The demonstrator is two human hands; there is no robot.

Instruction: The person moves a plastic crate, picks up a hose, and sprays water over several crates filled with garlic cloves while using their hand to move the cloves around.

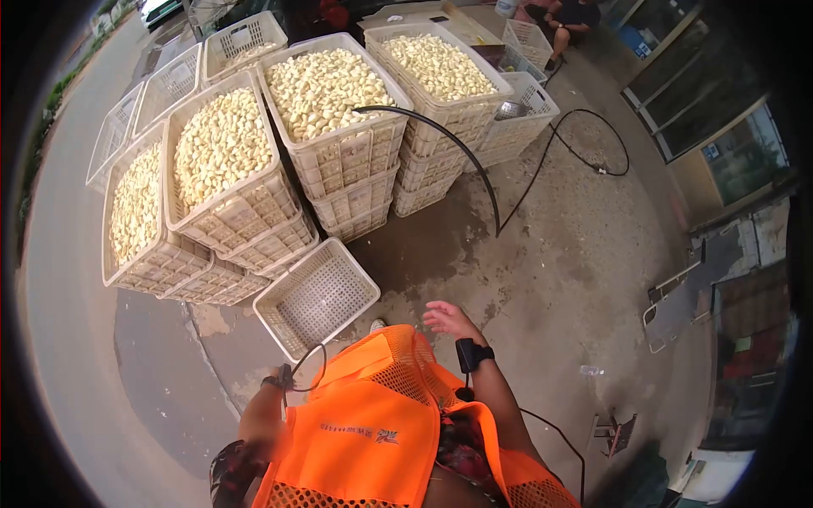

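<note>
My right hand (447, 320) is held out in front of the orange vest with its fingers apart, holding nothing. A black device is strapped to that wrist. My left hand (282, 372) is low beside the near corner of a white perforated crate (366, 290) standing on the ground, which has nothing in it. The fingers of this hand are hidden, so whether it touches the crate cannot be told. Beyond stand stacked crates filled with pale pieces that look like peeled garlic cloves (326, 89). A black hose (457, 140) arches from the cloves down to the ground.
More stacked crates of cloves (222, 140) stand at the left, with white crates (172, 85) behind them. Another crate stack (512, 127) is at the back right. The hose loops over the wet concrete. A seated person (569, 21) is at the far right, near glass doors.
</note>
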